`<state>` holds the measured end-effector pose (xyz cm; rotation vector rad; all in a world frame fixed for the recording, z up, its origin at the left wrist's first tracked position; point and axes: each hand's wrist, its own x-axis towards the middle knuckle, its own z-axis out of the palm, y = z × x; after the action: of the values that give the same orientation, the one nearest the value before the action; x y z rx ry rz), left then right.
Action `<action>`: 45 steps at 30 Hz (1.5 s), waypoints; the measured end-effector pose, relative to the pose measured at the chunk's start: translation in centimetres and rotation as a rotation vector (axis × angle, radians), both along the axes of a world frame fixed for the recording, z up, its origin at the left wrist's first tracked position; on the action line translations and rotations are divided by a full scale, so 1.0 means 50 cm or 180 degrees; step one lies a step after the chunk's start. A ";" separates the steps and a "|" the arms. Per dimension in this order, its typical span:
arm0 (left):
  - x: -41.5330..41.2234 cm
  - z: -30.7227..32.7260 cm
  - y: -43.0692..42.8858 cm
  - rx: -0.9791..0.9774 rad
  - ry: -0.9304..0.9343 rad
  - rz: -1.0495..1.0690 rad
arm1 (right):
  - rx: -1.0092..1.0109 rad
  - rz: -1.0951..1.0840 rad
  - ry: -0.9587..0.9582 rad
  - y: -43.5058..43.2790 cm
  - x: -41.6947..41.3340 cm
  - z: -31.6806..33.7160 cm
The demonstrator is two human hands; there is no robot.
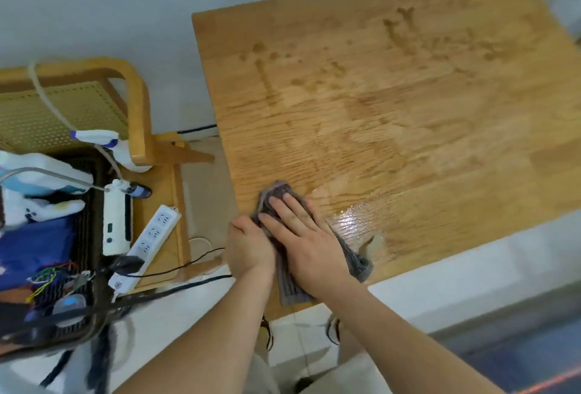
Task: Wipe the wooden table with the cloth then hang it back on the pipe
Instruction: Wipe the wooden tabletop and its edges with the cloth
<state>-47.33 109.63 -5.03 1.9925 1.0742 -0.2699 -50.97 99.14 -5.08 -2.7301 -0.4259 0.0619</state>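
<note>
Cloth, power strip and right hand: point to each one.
cloth (276, 190): head view, bunched end beyond the fingertips.
power strip (151, 238): head view, socket face.
right hand (301, 236): head view, back of the hand.

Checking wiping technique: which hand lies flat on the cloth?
The right hand: its fingers lie straight on the cloth, while the left hand curls round its edge.
</note>
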 end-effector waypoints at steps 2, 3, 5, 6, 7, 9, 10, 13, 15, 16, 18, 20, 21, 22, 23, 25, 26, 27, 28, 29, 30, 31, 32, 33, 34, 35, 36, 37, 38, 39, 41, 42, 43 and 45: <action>0.006 0.004 0.011 -0.0231 -0.0011 0.0111 | 0.0018 -0.0170 0.0022 -0.036 -0.041 0.000; 0.015 0.004 0.017 -0.0344 -0.0040 0.0156 | 0.0015 -0.0416 -0.0001 -0.062 -0.055 0.000; 0.058 0.013 0.023 -0.0447 -0.0191 0.0151 | -0.0126 -0.1133 -0.0058 -0.125 -0.064 -0.001; 0.086 0.024 0.022 -0.0408 -0.0242 0.0039 | -0.0224 -0.1592 -0.0064 -0.155 -0.059 0.000; 0.112 0.032 0.018 -0.0341 -0.0276 -0.0121 | -0.0278 -0.2084 -0.0028 -0.173 -0.051 0.001; 0.151 0.043 0.006 -0.0034 -0.0314 -0.0443 | -0.0288 -0.2956 0.0142 -0.158 -0.023 0.002; 0.158 0.049 -0.003 0.0246 -0.0320 -0.0600 | -0.0291 -0.3189 0.0185 -0.126 -0.008 0.000; 0.159 0.029 -0.010 0.0814 -0.0349 -0.0802 | -0.0285 -0.2629 0.0032 0.003 0.022 -0.013; 0.161 0.009 -0.009 0.0910 -0.0394 -0.0759 | -0.0330 -0.1897 -0.0029 0.063 0.026 -0.014; 0.164 0.000 -0.010 0.0975 -0.0382 -0.0746 | -0.0359 -0.1672 -0.0045 0.067 0.025 -0.014; 0.167 -0.008 -0.011 0.1067 -0.0368 -0.0702 | -0.0374 -0.1595 -0.0070 0.031 0.013 -0.009; 0.163 -0.009 -0.012 0.1166 -0.0368 -0.0729 | -0.0528 -0.2000 -0.0015 -0.042 -0.017 -0.014; 0.162 -0.008 -0.012 0.1176 -0.0378 -0.0740 | -0.0608 -0.2311 0.0052 -0.088 -0.029 -0.016; 0.162 -0.005 -0.014 0.1178 -0.0378 -0.0744 | -0.0642 -0.2633 0.0081 -0.133 -0.035 -0.018; 0.163 -0.005 -0.016 0.1194 -0.0351 -0.0743 | -0.0624 -0.2939 0.0090 -0.168 -0.032 -0.020; 0.163 -0.006 -0.019 0.1275 -0.0303 -0.0762 | -0.0413 -0.3525 0.0152 -0.173 0.002 -0.021; 0.163 -0.007 -0.018 0.1297 -0.0303 -0.0757 | -0.0268 -0.3752 0.0184 -0.145 0.029 -0.017; 0.164 -0.009 -0.017 0.1309 -0.0318 -0.0733 | -0.0183 -0.3784 0.0192 -0.105 0.057 -0.013; 0.168 -0.010 -0.017 0.1330 -0.0335 -0.0740 | -0.0165 -0.3564 0.0121 -0.058 0.081 -0.013; 0.171 -0.012 -0.017 0.1363 -0.0338 -0.0764 | -0.0191 -0.3151 0.0038 -0.008 0.100 -0.014; 0.174 -0.014 -0.016 0.1392 -0.0312 -0.0784 | -0.0241 -0.2631 0.0016 0.035 0.112 -0.014; 0.175 -0.016 -0.014 0.1415 -0.0258 -0.0795 | -0.0308 -0.2161 -0.0008 0.060 0.117 -0.013; 0.172 -0.016 -0.011 0.1404 -0.0221 -0.0803 | -0.0355 -0.1825 -0.0039 0.064 0.114 -0.015; 0.169 -0.016 -0.010 0.1363 -0.0213 -0.0811 | -0.0334 -0.1647 -0.0072 0.045 0.103 -0.014; 0.167 -0.015 -0.012 0.1294 -0.0220 -0.0817 | -0.0346 -0.1628 -0.0103 0.014 0.085 -0.010; 0.164 -0.013 -0.013 0.1218 -0.0227 -0.0820 | -0.0449 -0.1726 -0.0106 -0.025 0.062 -0.008; 0.162 -0.007 -0.014 0.1139 -0.0250 -0.0810 | -0.0595 -0.1938 -0.0121 -0.070 0.038 -0.012; 0.160 0.001 -0.016 0.1058 -0.0291 -0.0785 | -0.0710 -0.2279 -0.0075 -0.118 0.018 -0.014; 0.160 0.011 -0.016 0.0973 -0.0312 -0.0770 | -0.0751 -0.2709 0.0024 -0.159 0.008 -0.015; 0.159 0.022 -0.015 0.0877 -0.0273 -0.0771 | -0.0680 -0.3189 0.0142 -0.181 0.009 -0.012; 0.159 0.038 -0.012 0.0628 -0.0160 -0.0842 | -0.0483 -0.3986 0.0184 -0.145 0.051 -0.013; 0.161 0.035 -0.006 0.0404 -0.0176 -0.0821 | -0.0430 -0.4070 0.0184 -0.093 0.082 -0.013; 0.163 0.028 0.003 0.0108 -0.0249 -0.0754 | -0.0396 -0.3911 0.0187 -0.032 0.112 -0.014; 0.172 0.017 0.025 -0.0528 -0.0400 -0.0733 | -0.0438 -0.3212 0.0044 0.089 0.160 -0.020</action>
<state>-38.73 110.90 -4.18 1.9549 0.7203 -0.3392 -42.98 103.61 -6.09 -2.7378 0.9961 -0.1619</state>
